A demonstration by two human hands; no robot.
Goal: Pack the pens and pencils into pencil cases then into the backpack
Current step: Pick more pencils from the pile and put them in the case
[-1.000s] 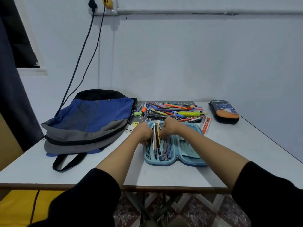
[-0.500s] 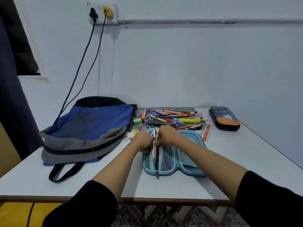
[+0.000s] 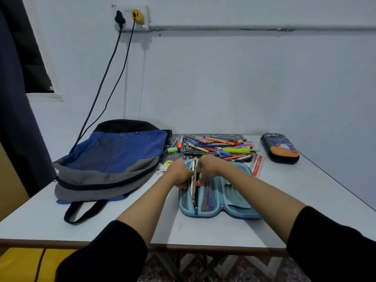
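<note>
1. Black sleeves [image 3: 105, 255] are covering both upper arms at the near edge, with bare forearms reaching forward over the white table [image 3: 305, 200].
2. A light blue pencil case [image 3: 240, 208] is lying unzipped and flat, mesh pockets facing up.
3. The right hand [image 3: 207, 167] is curling thumb and fingers round a bundle of pens and pencils [image 3: 194, 180] standing lengthwise in the case's left half.
4. The left hand [image 3: 179, 176] is pressing in from the other side, fingers curled; what it grips I cannot tell.
5. A blue and grey backpack [image 3: 114, 159] is lying to the left.
6. Loose pens and pencils [image 3: 215, 147] are lying heaped just behind the case, a red ruler [image 3: 257, 165] beside them.
7. A dark pencil case [image 3: 280, 148] is sitting closed at the far right.
</note>
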